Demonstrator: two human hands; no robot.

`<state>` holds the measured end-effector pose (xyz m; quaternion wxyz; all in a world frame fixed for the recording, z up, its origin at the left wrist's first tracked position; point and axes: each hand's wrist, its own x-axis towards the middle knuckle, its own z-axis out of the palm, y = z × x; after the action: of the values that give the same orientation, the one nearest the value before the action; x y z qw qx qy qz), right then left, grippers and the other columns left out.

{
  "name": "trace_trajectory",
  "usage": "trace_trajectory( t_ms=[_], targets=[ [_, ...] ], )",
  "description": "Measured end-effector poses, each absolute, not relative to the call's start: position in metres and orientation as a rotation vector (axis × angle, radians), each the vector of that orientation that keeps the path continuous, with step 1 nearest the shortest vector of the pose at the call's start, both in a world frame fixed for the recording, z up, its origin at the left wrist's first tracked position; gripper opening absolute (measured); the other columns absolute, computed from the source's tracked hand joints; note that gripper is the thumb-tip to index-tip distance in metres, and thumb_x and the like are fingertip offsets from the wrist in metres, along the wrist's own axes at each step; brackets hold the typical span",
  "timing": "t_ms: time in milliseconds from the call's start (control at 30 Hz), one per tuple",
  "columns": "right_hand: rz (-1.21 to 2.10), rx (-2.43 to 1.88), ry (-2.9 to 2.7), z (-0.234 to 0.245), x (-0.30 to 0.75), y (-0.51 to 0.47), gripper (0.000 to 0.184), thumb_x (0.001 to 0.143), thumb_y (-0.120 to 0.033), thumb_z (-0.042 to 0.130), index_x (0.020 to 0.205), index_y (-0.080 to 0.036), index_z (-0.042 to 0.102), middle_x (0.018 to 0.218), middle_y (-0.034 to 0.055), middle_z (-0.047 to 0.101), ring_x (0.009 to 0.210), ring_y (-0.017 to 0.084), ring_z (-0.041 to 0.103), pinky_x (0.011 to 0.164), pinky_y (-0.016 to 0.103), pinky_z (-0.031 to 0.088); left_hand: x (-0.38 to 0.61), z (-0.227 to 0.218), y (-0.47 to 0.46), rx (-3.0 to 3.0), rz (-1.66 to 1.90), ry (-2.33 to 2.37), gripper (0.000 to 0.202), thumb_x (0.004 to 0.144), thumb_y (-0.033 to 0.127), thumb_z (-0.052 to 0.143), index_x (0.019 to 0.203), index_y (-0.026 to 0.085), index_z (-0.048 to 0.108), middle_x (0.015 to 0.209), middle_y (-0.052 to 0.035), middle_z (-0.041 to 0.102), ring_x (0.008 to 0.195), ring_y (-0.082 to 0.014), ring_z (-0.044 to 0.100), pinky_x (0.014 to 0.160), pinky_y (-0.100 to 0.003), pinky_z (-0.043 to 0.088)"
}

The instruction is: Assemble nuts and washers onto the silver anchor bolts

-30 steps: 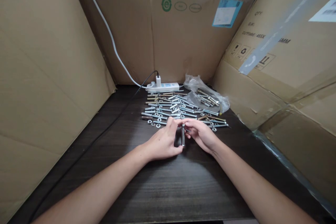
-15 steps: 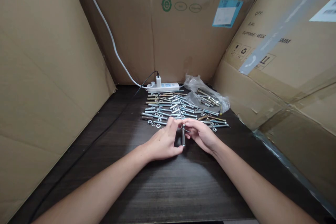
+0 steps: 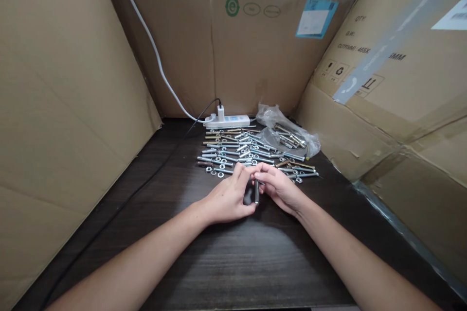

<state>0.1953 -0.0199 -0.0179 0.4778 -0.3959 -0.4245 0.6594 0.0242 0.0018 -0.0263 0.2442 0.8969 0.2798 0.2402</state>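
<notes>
the fingers of both hands are clamped on one metal bolt (image 3: 257, 193): the right hand (image 3: 279, 187) pinches its upper end, hiding it, and the left hand (image 3: 228, 199) has its thumb tip against the lower end, its forefinger arched up to the top. the bolt lies between the hands, which cover part of the nearest hardware. just beyond, steel and brass-coloured bolts lie in rough rows on the dark surface (image 3: 219, 272), with nuts (image 3: 208, 169) and washers (image 3: 218, 175) among them. behind right, a clear plastic bag (image 3: 270, 115) holds more bolts; behind left stands a white power strip (image 3: 239, 121). a black cable (image 3: 134, 193) crosses left. cardboard (image 3: 175, 34) walls three sides. both bare forearms slant inward, wrists low.
</notes>
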Motion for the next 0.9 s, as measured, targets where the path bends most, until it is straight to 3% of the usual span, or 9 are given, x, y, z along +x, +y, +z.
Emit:
trace_trajectory(
  t_ms=[300, 533, 700, 900],
  targets=[
    [1.623, -0.921, -0.943, -0.0185, 0.1969, -0.0185, 0.015, 0.075, -0.029, 0.058, 0.083, -0.018, 0.064, 0.087, 0.0040, 0.062, 0.079, 0.016, 0.052, 0.056, 0.024, 0.035, 0.0238, -0.0236, 0.0026, 2.454, 0.662, 0.801, 0.064, 0.073, 0.027, 0.061, 0.129, 0.025, 0.031, 0.107, -0.0052, 0.038, 0.090, -0.0193, 0.054, 0.077, -0.033, 0.051],
    [1.507, -0.959, -0.863, -0.0184, 0.2001, -0.0154, 0.011, 0.072, -0.029, 0.059, 0.068, -0.019, 0.060, 0.072, -0.0001, 0.053, 0.071, 0.013, 0.046, 0.055, 0.024, 0.033, 0.0239, -0.0241, 0.0038, 2.472, 0.651, 0.812, 0.066, 0.072, 0.025, 0.062, 0.129, 0.024, 0.030, 0.116, -0.0070, 0.037, 0.086, -0.0177, 0.054, 0.079, -0.034, 0.051],
    [1.577, -0.955, -0.899, -0.0222, 0.1989, -0.0158, 0.013, 0.074, -0.026, 0.057, 0.081, -0.018, 0.066, 0.082, 0.0026, 0.058, 0.075, 0.014, 0.047, 0.054, 0.023, 0.032, 0.0240, -0.0253, 0.0037, 2.463, 0.667, 0.810, 0.069, 0.072, 0.025, 0.062, 0.132, 0.026, 0.029, 0.110, -0.0053, 0.038, 0.086, -0.0176, 0.055, 0.079, -0.034, 0.051],
    [1.567, -0.927, -0.922, -0.0222, 0.1991, -0.0154, 0.009, 0.074, -0.023, 0.060, 0.078, -0.018, 0.066, 0.076, 0.0014, 0.054, 0.070, 0.012, 0.045, 0.053, 0.023, 0.031, 0.0239, -0.0240, 0.0031, 2.450, 0.660, 0.831, 0.067, 0.072, 0.025, 0.063, 0.131, 0.025, 0.031, 0.110, -0.0059, 0.038, 0.090, -0.0195, 0.054, 0.081, -0.036, 0.051]
  ],
)
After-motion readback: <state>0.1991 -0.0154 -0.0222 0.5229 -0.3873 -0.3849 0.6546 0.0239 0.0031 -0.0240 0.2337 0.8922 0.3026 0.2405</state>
